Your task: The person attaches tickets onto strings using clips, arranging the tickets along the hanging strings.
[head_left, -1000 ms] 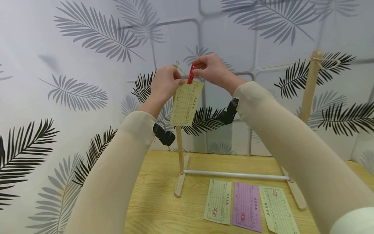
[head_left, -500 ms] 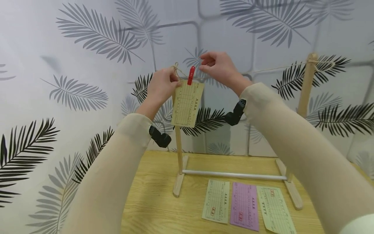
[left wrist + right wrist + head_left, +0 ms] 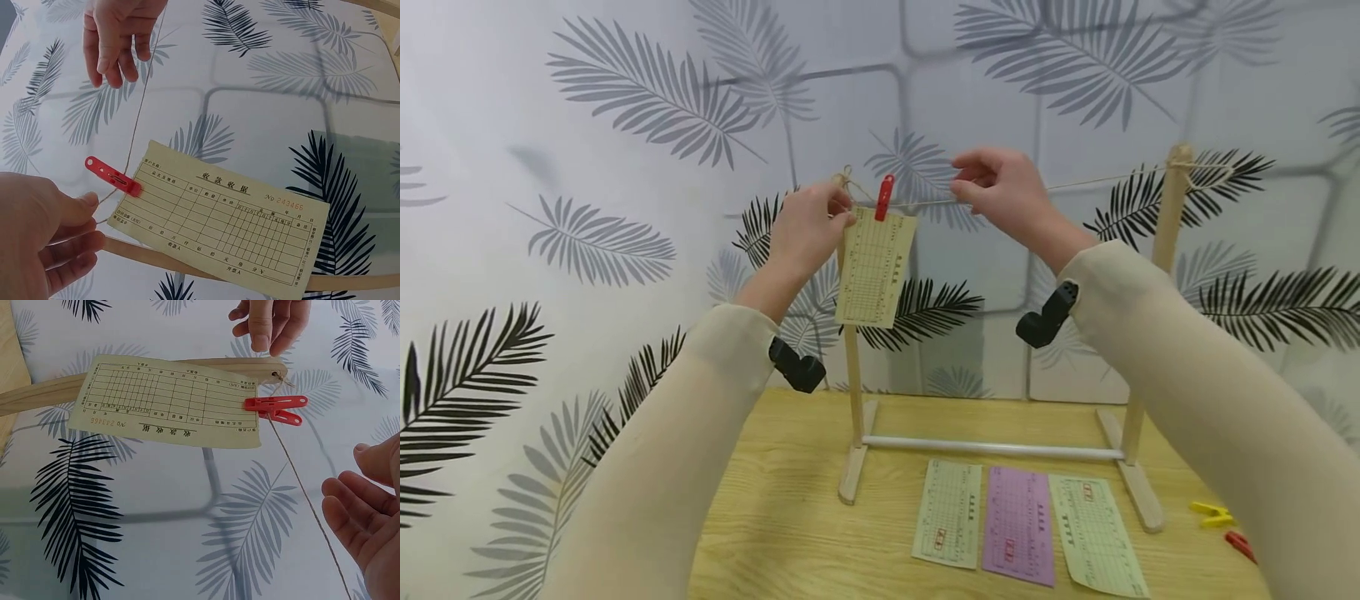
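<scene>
A white wall covering (image 3: 820,108), printed with grey and black fronds, stands behind a wood-grain table (image 3: 760,475). From my remote seat I read the scene left to right. The left hand (image 3: 806,227) sits just beside the upper corner of a pale yellow receipt slip (image 3: 874,271); its thumb and fingers are parted and loosely bent, holding nothing that I can make out. Close by is the stand's left upright (image 3: 853,375). The slip hangs by a short edge from a twine line (image 3: 925,203), and a red clothespin (image 3: 885,197) pinches it near the middle of that edge. I judge its hanging nearly done, so I'd check that the pin bites both paper and twine — a grip on paper alone could slip. I'd draw the left fingertips straight off the corner, without snagging the line. Farther right, the right hand (image 3: 1009,192) is relaxed and empty, near the twine — I'd avoid jolting it. Below lie a pale green slip (image 3: 949,512), a purple slip (image 3: 1018,527) and another green slip (image 3: 1097,535); then come the stand's right upright (image 3: 1169,217), a yellow clothespin (image 3: 1213,515) and a red clip (image 3: 1240,546).
</scene>
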Tool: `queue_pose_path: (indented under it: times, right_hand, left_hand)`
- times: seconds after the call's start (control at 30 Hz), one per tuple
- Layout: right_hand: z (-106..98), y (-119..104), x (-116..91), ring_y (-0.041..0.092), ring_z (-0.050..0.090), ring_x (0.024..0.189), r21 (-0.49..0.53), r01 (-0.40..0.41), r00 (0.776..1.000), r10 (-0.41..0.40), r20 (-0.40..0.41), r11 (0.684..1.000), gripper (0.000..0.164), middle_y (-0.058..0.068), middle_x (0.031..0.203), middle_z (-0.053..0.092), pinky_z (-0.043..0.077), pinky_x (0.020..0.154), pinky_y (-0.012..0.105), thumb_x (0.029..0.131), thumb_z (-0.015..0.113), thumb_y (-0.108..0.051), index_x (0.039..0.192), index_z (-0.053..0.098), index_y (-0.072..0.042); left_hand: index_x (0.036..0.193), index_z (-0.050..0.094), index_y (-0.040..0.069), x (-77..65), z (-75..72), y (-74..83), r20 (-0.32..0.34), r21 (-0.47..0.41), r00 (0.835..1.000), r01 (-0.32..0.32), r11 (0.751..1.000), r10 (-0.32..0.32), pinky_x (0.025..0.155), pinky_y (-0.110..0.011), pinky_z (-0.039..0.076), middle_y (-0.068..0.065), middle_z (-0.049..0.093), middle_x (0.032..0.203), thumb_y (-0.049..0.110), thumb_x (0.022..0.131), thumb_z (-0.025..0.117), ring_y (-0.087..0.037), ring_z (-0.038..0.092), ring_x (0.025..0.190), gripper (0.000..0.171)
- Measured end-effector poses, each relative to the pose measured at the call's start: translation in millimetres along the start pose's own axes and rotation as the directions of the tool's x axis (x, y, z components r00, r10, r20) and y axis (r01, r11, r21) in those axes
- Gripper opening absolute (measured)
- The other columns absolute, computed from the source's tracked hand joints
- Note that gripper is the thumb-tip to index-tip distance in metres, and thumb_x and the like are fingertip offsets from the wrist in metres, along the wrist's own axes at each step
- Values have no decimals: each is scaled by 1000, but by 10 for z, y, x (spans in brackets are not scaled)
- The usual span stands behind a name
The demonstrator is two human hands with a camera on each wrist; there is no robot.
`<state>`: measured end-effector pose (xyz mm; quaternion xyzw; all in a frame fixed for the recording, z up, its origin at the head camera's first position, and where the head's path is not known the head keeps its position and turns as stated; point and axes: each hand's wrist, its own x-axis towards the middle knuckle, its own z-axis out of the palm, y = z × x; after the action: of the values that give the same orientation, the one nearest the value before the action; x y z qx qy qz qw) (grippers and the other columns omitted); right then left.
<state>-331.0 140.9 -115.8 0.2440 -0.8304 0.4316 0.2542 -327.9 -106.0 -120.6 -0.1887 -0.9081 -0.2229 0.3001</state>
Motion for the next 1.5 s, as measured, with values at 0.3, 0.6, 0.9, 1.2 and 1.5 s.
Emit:
queue_pose_path:
  times: [0.3,0.6,0.9,1.2,1.5]
  right_hand:
    - [-75,98,-232,13,59,81,-11,-52,997,53,50,999,36,14,108,61,50,64,24,93,57,-18,126,55,-3]
    - [-184,169,-443,10,59,79,-6,-55,997,55,51,998,36,12,104,61,49,65,22,92,59,-20,124,56,-4]
    - [-233,273,-672,9,59,76,-35,-67,995,69,72,997,36,13,99,63,49,62,21,92,59,-21,123,57,-3]
    - [-238,439,-926,8,60,76,-72,-88,990,95,100,994,35,10,95,65,50,62,23,92,60,-23,121,59,-5]
    - [-273,571,-1201,5,59,72,-102,-56,990,69,123,993,32,12,97,66,49,61,23,91,62,-17,120,60,-2]
  left_hand:
    - [109,61,4,-133,128,16,-3,-62,997,-78,995,78,73,-31,49,-10,65,99,18,91,62,-20,62,87,23]
    - [107,63,3,-209,194,67,-14,-127,993,-120,985,119,70,-31,49,-9,66,93,17,90,64,-20,61,80,22]
    - [104,63,1,-319,317,29,-3,-177,988,-153,972,155,69,-31,48,-9,66,88,15,89,65,-19,61,75,21]
    - [104,63,0,-432,483,-16,37,-273,987,-140,952,156,65,-30,48,-9,68,87,11,89,64,-18,62,74,19]
    - [103,63,0,-547,565,-12,50,-291,985,-142,946,164,65,-30,48,-8,67,86,11,88,65,-17,61,73,18]
